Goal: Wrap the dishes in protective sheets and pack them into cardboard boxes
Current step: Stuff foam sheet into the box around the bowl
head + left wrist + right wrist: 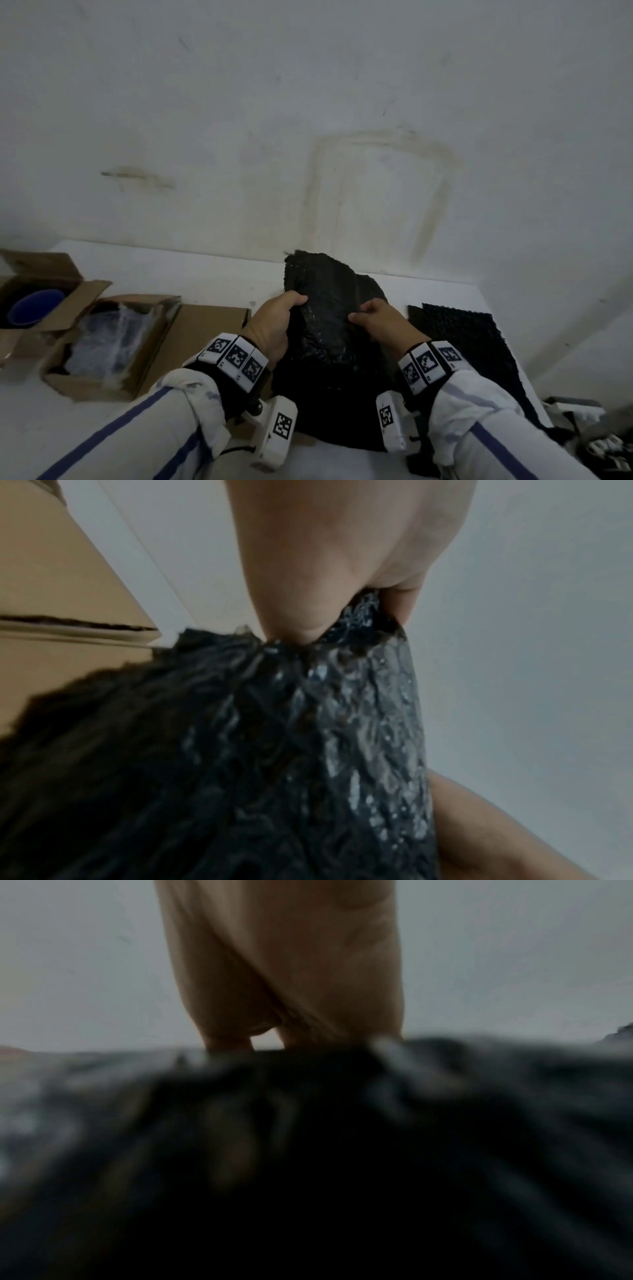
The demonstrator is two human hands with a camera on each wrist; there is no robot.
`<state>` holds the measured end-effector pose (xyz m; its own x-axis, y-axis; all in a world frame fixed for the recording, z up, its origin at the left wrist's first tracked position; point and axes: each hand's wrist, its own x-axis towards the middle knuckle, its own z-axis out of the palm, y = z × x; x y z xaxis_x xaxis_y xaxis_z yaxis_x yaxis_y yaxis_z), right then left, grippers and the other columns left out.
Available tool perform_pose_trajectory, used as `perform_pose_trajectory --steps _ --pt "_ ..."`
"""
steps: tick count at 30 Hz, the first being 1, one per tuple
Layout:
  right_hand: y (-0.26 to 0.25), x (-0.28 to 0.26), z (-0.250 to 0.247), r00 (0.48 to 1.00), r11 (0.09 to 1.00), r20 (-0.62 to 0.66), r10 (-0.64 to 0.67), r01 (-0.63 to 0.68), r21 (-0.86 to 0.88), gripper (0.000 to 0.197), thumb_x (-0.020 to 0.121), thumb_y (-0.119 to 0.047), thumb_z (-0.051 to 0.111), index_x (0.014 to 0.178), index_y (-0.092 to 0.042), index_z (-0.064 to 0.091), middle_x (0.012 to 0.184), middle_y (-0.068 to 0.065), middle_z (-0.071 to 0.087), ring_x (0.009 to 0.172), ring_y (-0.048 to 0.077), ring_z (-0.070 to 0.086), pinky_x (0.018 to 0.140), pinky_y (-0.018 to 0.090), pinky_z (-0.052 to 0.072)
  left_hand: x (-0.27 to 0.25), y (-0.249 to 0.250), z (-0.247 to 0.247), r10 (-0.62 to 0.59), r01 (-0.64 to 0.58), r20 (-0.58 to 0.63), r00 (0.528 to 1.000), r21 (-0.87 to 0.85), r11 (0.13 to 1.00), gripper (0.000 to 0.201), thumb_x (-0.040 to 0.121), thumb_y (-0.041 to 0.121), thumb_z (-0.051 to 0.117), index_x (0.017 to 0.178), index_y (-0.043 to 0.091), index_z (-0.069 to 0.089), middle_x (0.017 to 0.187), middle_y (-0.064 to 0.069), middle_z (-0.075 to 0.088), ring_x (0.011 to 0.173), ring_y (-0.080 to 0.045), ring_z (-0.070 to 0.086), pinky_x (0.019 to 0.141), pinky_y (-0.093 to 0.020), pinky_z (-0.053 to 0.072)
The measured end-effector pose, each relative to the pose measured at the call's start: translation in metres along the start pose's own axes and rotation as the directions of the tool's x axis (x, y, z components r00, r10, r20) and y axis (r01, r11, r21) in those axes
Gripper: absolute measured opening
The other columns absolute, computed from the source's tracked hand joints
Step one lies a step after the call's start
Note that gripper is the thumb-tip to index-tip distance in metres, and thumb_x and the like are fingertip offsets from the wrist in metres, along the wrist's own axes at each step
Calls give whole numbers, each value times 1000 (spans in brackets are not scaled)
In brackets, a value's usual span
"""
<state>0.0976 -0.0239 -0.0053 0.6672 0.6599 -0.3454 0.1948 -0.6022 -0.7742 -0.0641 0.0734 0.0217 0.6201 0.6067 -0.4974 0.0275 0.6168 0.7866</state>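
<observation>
Above the worktop, a black bubble-wrap sheet is pinched by curled fingers of left hand and right hand.

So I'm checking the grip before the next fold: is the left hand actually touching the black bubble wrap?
Touching. In the left wrist view the left hand pinches a gathered edge of the black bubble wrap between thumb and fingers, with no gap.
</observation>
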Motion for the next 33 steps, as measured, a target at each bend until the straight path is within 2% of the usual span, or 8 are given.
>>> perform_pose_trajectory --steps 4,7,11,15,18,21,26,33 --pt "-17 -2 30 999 997 51 -16 19 -69 33 82 -33 68 109 -17 55 109 4 60 95 18 59 83 29 48 0 20 -43 62 -48 -108 992 130 990 21 94 17 46 93 2 61 96 -15 63 87 -32 59 86 -40 45" --pt "-22 0 53 1000 964 17 -4 8 -264 39 81 -30 69 115 -17 55 119 7 56 105 23 57 94 32 47 4 35 -91 76 -7 -189 979 342 940 20 93 18 42 81 5 52 88 -16 57 82 -29 54 71 -35 40" --pt "-27 -3 80 999 881 -13 44 -45 -471 50 81 -31 65 127 -18 49 128 11 48 117 28 51 96 34 44 12 44 -158 180 65 -284 942 678 732 21 93 18 44 72 14 45 76 -8 52 75 -24 50 80 -41 46" --pt "-30 -6 103 995 825 -49 88 -101 -556 56 77 -38 62 126 -20 43 119 9 54 109 29 54 91 37 48 10 55 -202 200 68 -230 952 800 596 20 95 20 45 87 5 56 93 -21 61 88 -33 59 77 -35 45" --pt "-33 -6 116 992 781 -67 109 -127 -612 59 73 -43 61 125 -22 40 118 9 56 110 31 54 96 42 46 5 62 -215 244 -1 -194 950 780 625 23 95 24 51 99 6 64 97 -15 67 92 -33 62 80 -35 48" --pt "-34 -5 124 992 758 -70 103 -124 -640 64 78 -35 55 136 -26 32 127 8 53 123 31 44 103 45 35 2 66 -219 231 -55 -149 962 718 694 7 85 3 54 86 7 60 82 -13 62 81 -33 62 67 -31 45" --pt "-35 -7 127 996 662 -27 80 -73 -746 65 86 -25 48 145 -33 22 133 7 50 133 30 33 108 47 28 -4 64 -216 255 32 -243 936 780 625 35 84 3 52 116 6 38 100 -14 56 85 -25 55 71 -34 43" --pt "-28 -6 116 994 662 -107 -24 -64 -747 41 90 -17 38 119 -45 47 120 -3 60 122 22 43 107 46 22 -5 60 -210 230 60 -232 945 816 575 17 83 -2 45 91 13 44 81 -7 47 74 -22 46 59 -29 34"
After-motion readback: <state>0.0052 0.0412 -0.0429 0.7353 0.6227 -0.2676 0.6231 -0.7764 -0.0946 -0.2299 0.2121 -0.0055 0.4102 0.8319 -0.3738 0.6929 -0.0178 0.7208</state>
